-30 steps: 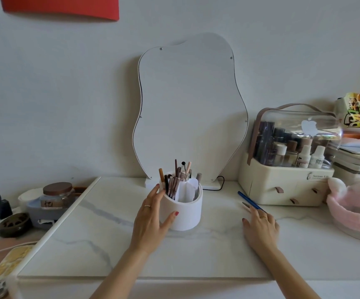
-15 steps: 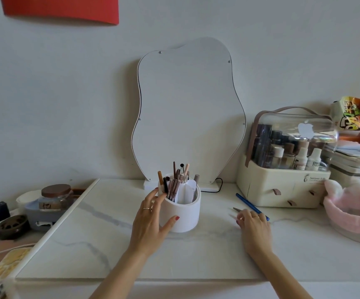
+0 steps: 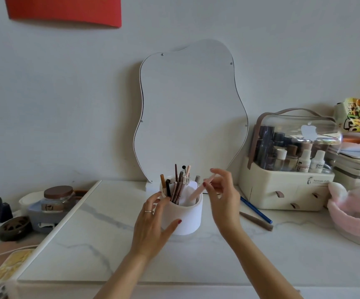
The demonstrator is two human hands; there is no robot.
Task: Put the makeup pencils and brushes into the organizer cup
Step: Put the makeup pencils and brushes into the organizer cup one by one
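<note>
Head view: right hand [image 3: 223, 197] hides blue pencil's [image 3: 258, 213] upper end.

The left hand [image 3: 153, 221] cups the white cup [image 3: 185, 214]; the right hand [image 3: 224, 197] holds a pink pencil [image 3: 200, 188] slanted over its rim.

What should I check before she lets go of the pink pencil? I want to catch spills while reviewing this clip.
1. Organizer cup upright on the marble top: ok.
2. Left hand steadying the cup's side: ok.
3. Pink pencil pinched by the right hand, lower end inside the cup's rim: ok.
4. Which compartment the pencil's tip sits in: cannot tell.
5. All loose items put away: not ok, the blue pencil and the brown pencil lie on the top to the right.
</note>
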